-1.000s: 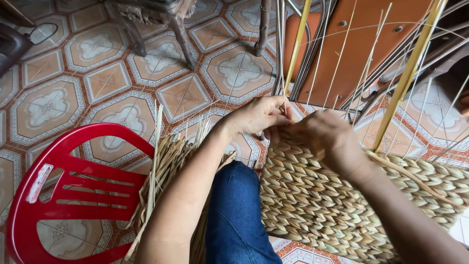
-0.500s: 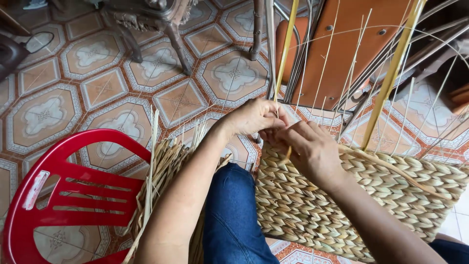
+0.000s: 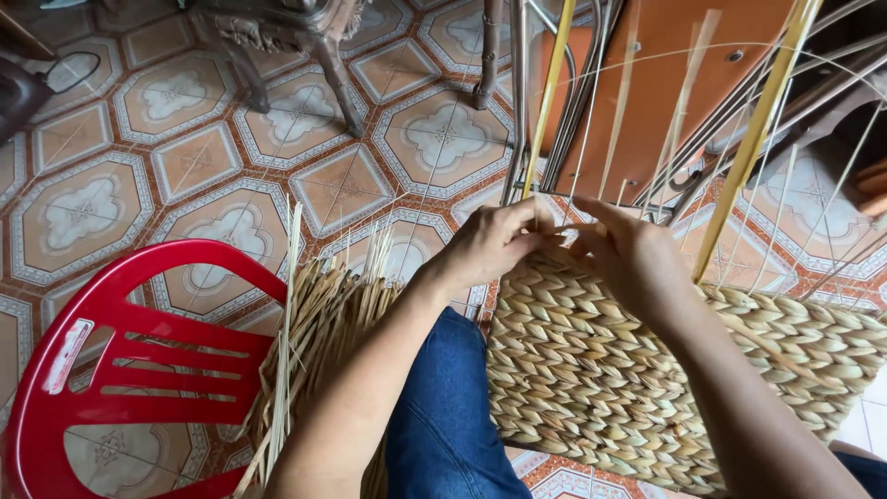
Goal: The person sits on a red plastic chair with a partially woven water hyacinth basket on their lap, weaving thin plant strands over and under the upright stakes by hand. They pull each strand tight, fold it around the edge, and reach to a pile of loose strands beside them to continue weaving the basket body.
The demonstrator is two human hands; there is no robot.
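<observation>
Seen from the head camera: left hand (image 3: 494, 242) and right hand (image 3: 628, 259) brought close together at the far upper edge of the woven basket panel (image 3: 601, 379), fingertips nearly meeting. Left hand's fingers curled and pinched shut on a pale fibre strand (image 3: 554, 242) at the weave's top edge, just beside the yellow upright stake (image 3: 547, 97). Right hand's fingers bent over the same strand and pressed against the rim; whether truly clamped on it or only steadying it, could not tell. Woven panel lay across the lap at right of centre, over a knee in blue jeans (image 3: 443, 416), its braided rows running left to right. Thin pale spokes (image 3: 679, 111) rose from the rim toward the far side, with a second yellow stake (image 3: 753, 139) at right. Left of the knee, a loose bundle of dried straw (image 3: 314, 333), touching the red plastic chair (image 3: 120, 342). Patterned tiled floor (image 3: 185, 157) beneath; wooden furniture legs (image 3: 342, 83) far off.
</observation>
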